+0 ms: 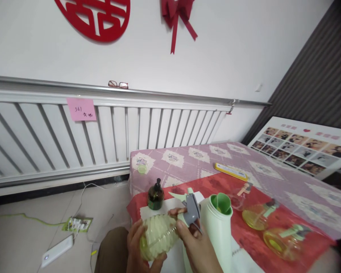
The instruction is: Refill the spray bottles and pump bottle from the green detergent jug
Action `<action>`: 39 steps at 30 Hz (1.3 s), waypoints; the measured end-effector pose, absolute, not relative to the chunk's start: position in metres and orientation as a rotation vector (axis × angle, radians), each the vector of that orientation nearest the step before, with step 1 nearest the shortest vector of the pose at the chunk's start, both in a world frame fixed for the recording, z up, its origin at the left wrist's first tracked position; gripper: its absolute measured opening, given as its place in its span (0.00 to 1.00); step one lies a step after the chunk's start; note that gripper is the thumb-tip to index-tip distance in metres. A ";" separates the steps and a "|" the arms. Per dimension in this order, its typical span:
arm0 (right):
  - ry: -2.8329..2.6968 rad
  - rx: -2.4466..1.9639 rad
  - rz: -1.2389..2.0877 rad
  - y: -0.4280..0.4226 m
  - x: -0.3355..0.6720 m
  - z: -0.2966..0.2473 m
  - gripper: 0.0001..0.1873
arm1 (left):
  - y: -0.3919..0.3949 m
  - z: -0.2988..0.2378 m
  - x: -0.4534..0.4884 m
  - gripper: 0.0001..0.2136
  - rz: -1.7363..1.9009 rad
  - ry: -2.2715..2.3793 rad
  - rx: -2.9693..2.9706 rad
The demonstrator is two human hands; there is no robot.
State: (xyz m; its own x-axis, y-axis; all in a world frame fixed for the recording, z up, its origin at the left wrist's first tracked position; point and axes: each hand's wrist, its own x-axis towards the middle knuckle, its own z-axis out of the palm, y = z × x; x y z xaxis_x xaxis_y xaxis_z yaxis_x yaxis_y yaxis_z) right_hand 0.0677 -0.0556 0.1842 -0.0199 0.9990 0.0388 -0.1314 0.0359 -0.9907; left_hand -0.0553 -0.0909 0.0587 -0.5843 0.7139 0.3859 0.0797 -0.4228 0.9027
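A ribbed, pale yellow-green spray bottle (160, 235) lies tilted between my hands at the table's near edge. My left hand (138, 248) is wrapped round its base. At the neck, just under the grey spray head (191, 210), my right hand (189, 237) pinches with thumb and fingers. Right beside my right hand stands a tall light-green bottle (218, 231) with its top open and a green piece in the mouth. Behind the spray bottle is a small dark green pump bottle (155, 196). A pale green pointed piece (178, 196) shows just behind the spray head.
Yellow and clear spray bottles (282, 242) stand on the red cloth (204, 184) at right. A yellow-edged flat box (231, 171) lies farther back, and a small green cap (142, 168) at far left. A radiator (102, 136) runs behind. Floor: power strip (77, 224), cables, white device (57, 250).
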 end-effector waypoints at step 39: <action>-2.130 -1.263 0.459 -0.047 0.135 0.291 0.10 | -0.082 0.087 -0.047 0.36 1.790 1.232 1.147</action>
State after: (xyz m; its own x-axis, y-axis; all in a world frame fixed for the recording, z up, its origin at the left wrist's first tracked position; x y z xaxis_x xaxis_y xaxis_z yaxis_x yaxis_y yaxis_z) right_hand 0.1347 -0.0468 0.2906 -0.3560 0.8749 0.3283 0.6622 0.4841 -0.5720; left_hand -0.0474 -0.0817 0.0875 -0.3879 0.8760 0.2867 -0.0448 -0.3286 0.9434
